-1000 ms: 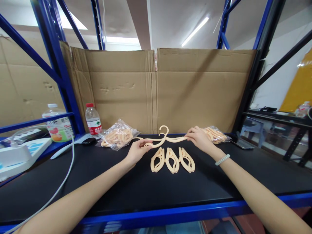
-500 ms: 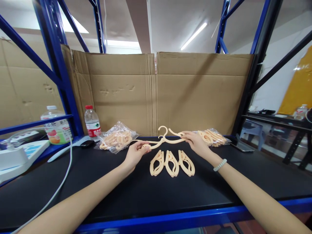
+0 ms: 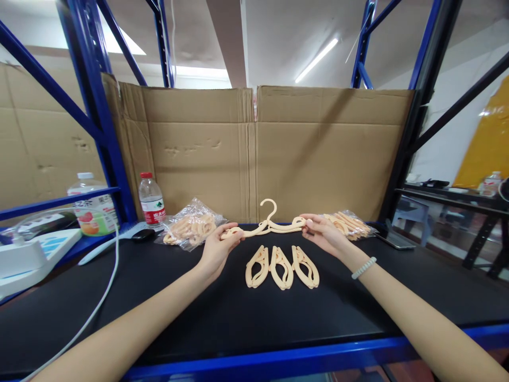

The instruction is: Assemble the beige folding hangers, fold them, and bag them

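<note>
A peach plastic folding hanger (image 3: pixel 269 225) is held just above the black shelf (image 3: pixel 238 313), hook up. My left hand (image 3: pixel 217 248) is closed on its left arm end. My right hand (image 3: pixel 324 233) pinches its right arm end, which looks partly folded in. Three folded peach hangers (image 3: pixel 282 265) lie side by side on the shelf just below and in front of the held one.
A clear bag of peach hangers (image 3: pixel 191 227) lies at the back left, another bag (image 3: pixel 347 223) at the back right. A water bottle (image 3: pixel 151 201), a juice bottle (image 3: pixel 93 211), a white cable (image 3: pixel 104 286) and a white device (image 3: pixel 27 253) sit left. Cardboard (image 3: pixel 254 154) walls the back.
Both hands have lifted the hanger off the shelf and drawn closer together; the hanger's arms have folded inward and it now spans less width.
</note>
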Demonstrator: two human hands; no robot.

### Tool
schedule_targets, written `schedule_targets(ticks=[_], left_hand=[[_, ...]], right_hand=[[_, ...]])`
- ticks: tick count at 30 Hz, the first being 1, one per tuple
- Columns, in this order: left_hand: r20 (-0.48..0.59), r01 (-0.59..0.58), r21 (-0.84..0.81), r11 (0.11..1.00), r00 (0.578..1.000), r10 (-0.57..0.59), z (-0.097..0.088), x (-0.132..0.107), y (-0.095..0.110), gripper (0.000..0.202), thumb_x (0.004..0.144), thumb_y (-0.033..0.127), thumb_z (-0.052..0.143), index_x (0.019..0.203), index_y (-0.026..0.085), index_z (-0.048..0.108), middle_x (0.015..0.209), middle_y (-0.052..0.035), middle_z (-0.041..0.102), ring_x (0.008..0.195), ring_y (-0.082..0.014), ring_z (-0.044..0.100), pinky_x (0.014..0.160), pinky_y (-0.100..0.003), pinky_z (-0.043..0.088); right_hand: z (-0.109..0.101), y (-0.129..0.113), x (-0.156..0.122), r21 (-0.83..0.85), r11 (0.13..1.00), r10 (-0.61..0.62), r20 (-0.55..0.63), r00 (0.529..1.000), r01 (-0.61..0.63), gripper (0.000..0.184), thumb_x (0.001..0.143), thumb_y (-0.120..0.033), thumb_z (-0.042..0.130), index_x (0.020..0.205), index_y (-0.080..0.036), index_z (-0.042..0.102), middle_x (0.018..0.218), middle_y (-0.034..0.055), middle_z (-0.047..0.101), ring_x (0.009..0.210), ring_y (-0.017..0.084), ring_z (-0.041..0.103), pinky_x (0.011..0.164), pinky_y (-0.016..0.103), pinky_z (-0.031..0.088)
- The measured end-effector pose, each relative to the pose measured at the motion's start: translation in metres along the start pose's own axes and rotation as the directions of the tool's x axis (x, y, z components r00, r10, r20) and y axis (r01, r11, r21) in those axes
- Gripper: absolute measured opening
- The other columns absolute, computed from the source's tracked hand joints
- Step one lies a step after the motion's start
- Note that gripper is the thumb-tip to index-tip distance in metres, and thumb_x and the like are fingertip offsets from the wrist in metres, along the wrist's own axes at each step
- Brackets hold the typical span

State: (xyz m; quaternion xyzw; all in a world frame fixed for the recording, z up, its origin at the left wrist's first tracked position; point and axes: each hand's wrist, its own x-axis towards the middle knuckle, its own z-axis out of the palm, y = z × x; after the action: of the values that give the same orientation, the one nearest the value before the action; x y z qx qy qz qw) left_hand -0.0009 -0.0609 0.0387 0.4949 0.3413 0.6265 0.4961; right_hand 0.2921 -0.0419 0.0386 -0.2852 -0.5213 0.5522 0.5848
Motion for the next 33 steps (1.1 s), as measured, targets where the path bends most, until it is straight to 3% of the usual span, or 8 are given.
schedule_targets(ticks=[6,12,15,18,20,24,29,33], left_hand=[[0.028,0.051,-0.053,0.997,0.998,-0.049,0.008,-0.007,0.007,0.053,0.058,0.023,0.083,0.104,0.012,0.059,0.076,-0.0032,0.069,0.071,-0.0108,0.063,0.068,-0.020,0.049],[0.079,0.085,-0.015,0.996,0.993,-0.084,0.009,-0.009,0.012,0.047,0.057,0.021,0.084,0.098,0.012,0.063,0.074,-0.0026,0.069,0.070,-0.0095,0.062,0.065,-0.018,0.047],[0.101,0.064,-0.032,0.997,0.993,-0.061,0.010,-0.009,0.013,0.042,0.057,0.020,0.084,0.093,0.013,0.065,0.077,-0.0009,0.068,0.069,-0.0080,0.061,0.066,-0.017,0.047],[0.159,0.055,-0.009,0.998,0.986,-0.052,0.014,-0.012,0.008,0.033,0.060,0.021,0.083,0.087,0.012,0.065,0.083,-0.0032,0.069,0.075,-0.0102,0.062,0.072,-0.020,0.049],[0.215,0.063,0.037,0.997,0.974,-0.069,0.017,-0.017,0.004,0.030,0.063,0.022,0.081,0.086,0.011,0.065,0.085,-0.0061,0.070,0.078,-0.0130,0.064,0.076,-0.023,0.050],[0.286,0.050,0.100,0.994,0.955,-0.077,0.023,-0.027,0.000,0.030,0.068,0.026,0.077,0.092,0.011,0.065,0.090,-0.0097,0.070,0.083,-0.0188,0.065,0.080,-0.031,0.051],[0.250,-0.063,0.130,0.990,0.968,0.029,0.026,-0.032,0.001,0.028,0.069,0.028,0.076,0.091,0.013,0.066,0.094,-0.0085,0.068,0.087,-0.0194,0.063,0.081,-0.030,0.051],[0.321,-0.095,0.160,0.983,0.946,0.039,0.027,-0.032,0.003,0.026,0.073,0.031,0.073,0.091,0.013,0.067,0.091,-0.0071,0.068,0.082,-0.0180,0.063,0.075,-0.027,0.051]], right_hand=[[0.020,0.008,-0.005,0.192,0.976,-0.077,-0.135,0.988,0.102,0.022,0.067,-0.033,0.081,0.075,-0.018,0.066,0.077,0.0005,0.063,0.065,0.009,0.051,0.060,0.021,0.046],[0.037,0.009,-0.014,0.165,0.979,-0.081,-0.209,0.975,0.117,0.034,0.068,-0.048,0.077,0.075,-0.019,0.061,0.073,0.0015,0.061,0.066,0.013,0.054,0.063,0.027,0.048],[0.039,0.010,-0.015,0.056,0.987,-0.133,-0.216,0.967,0.148,0.039,0.071,-0.056,0.069,0.074,-0.019,0.056,0.068,-0.0006,0.056,0.060,0.013,0.051,0.057,0.026,0.045],[0.046,0.012,-0.018,-0.169,0.978,-0.147,-0.122,0.982,0.125,0.044,0.076,-0.061,0.061,0.072,-0.018,0.053,0.059,-0.0025,0.050,0.050,0.010,0.044,0.047,0.022,0.037],[0.054,0.013,-0.024,-0.311,0.946,-0.087,0.036,0.996,0.094,0.044,0.080,-0.060,0.057,0.073,-0.017,0.053,0.057,-0.0030,0.048,0.046,0.009,0.042,0.044,0.021,0.034],[0.072,0.013,-0.038,-0.436,0.893,0.054,0.343,0.938,0.108,0.035,0.085,-0.051,0.056,0.092,-0.017,0.054,0.072,0.0012,0.059,0.054,0.012,0.053,0.047,0.022,0.040],[0.079,0.015,-0.043,-0.474,0.860,-0.012,0.349,0.937,0.188,0.028,0.088,-0.041,0.055,0.099,-0.015,0.056,0.073,0.0025,0.061,0.059,0.014,0.057,0.050,0.023,0.043],[0.074,0.019,-0.039,-0.530,0.816,-0.058,0.321,0.945,0.230,0.024,0.088,-0.037,0.054,0.096,-0.015,0.060,0.075,0.0034,0.062,0.059,0.014,0.056,0.053,0.025,0.044]])
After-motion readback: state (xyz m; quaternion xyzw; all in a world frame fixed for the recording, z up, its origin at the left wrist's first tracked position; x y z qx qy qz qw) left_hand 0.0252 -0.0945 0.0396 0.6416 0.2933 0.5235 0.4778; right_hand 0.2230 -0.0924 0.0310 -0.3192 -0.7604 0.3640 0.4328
